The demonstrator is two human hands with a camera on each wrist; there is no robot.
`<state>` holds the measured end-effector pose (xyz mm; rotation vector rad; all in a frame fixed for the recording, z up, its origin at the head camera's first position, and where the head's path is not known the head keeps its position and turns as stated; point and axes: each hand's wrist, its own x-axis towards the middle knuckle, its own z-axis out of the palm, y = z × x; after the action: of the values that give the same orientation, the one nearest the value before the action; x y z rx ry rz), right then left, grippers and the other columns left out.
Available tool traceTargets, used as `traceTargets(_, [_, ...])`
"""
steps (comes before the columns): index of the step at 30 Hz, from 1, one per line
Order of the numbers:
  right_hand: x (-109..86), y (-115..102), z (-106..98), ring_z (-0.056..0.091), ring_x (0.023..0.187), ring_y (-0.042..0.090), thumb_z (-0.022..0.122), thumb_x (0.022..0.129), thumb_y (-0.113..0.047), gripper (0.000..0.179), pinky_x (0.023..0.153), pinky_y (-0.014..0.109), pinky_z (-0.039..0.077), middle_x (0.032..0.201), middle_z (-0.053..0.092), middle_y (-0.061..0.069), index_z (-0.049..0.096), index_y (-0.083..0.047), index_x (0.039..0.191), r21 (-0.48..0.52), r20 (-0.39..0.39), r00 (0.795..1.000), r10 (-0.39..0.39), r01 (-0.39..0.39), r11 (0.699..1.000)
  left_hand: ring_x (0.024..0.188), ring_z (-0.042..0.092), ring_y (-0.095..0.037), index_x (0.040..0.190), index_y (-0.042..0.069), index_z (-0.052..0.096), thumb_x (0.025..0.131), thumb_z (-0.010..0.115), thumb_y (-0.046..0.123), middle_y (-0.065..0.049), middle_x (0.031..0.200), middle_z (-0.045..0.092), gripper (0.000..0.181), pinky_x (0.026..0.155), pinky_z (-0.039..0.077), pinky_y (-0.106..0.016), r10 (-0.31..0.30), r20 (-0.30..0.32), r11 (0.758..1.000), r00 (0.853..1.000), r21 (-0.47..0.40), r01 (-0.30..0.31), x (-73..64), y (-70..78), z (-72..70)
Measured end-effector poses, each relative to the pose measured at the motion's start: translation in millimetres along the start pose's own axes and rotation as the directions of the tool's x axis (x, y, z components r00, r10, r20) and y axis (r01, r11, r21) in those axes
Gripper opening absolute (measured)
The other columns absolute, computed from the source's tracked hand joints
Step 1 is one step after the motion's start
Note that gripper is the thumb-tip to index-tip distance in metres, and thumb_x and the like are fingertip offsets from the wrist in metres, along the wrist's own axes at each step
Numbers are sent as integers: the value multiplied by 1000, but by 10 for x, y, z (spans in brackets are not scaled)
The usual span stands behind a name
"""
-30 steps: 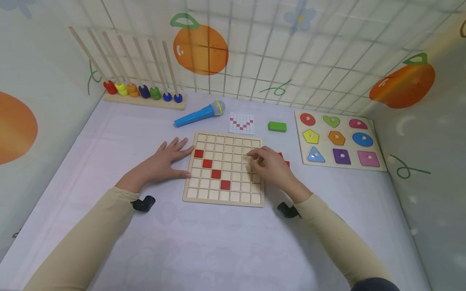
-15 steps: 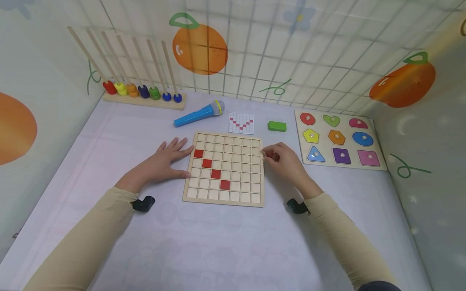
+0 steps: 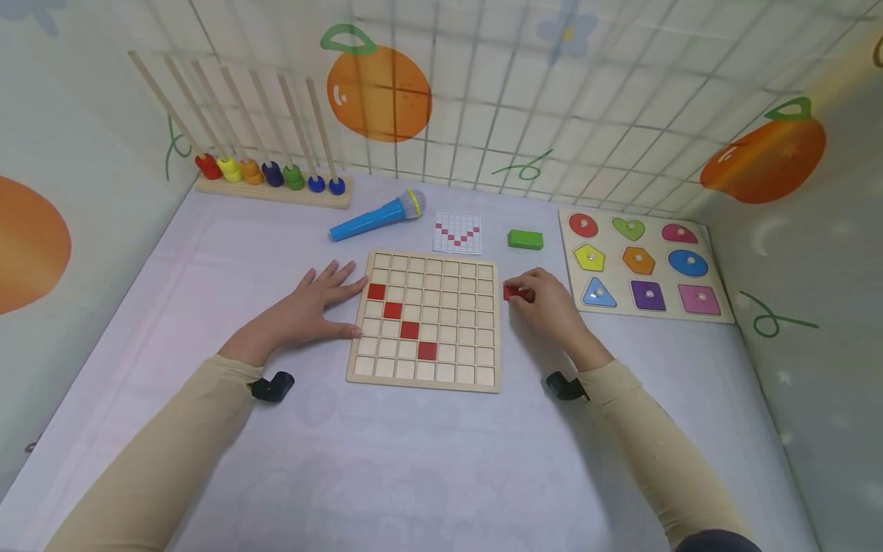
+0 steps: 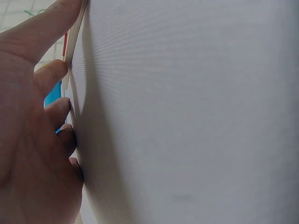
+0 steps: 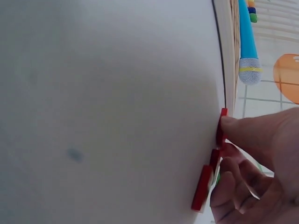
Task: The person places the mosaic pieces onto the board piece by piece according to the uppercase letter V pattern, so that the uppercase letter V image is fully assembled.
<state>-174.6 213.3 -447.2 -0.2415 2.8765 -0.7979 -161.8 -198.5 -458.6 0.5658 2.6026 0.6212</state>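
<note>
A wooden grid board (image 3: 422, 386) lies on the table, with several red square tiles (image 3: 409, 330) set in a diagonal from its left side downward. My left hand (image 3: 303, 310) rests at the board's left edge with fingers spread, thumb and index finger touching the frame. Just right of the board, my right hand (image 3: 548, 310) pinches a red tile (image 3: 511, 293) between thumb and fingers. In the right wrist view, the thumb is on that red tile (image 5: 221, 128), and another red tile (image 5: 202, 189) lies by the curled fingers. My right hand hides these loose tiles in the head view.
Behind the board are a pattern card (image 3: 457, 234), a blue toy microphone (image 3: 372, 221) and a green block (image 3: 526, 240). A shape puzzle (image 3: 576, 299) lies at right. A peg stacker (image 3: 276, 194) with coloured rings stands at back left, near the patterned wall.
My right hand has moved right from above the board to the table beside it, where a red tile now shows at its fingertips. My left hand stays in place.
</note>
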Motion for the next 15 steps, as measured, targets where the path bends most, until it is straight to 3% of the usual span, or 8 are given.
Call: traceTargets(15, [-19,-23,-11,56,95,28,74,94,-11,25,78,37,54,108,62,11,64,-12,117,23,-9,1000,24,-24,999,156,-9,-33,162,20,27,84,75,61,-9,171,4,100,124,-10,-54,-2,-2,1000,1000,0,2,-13,27,-9])
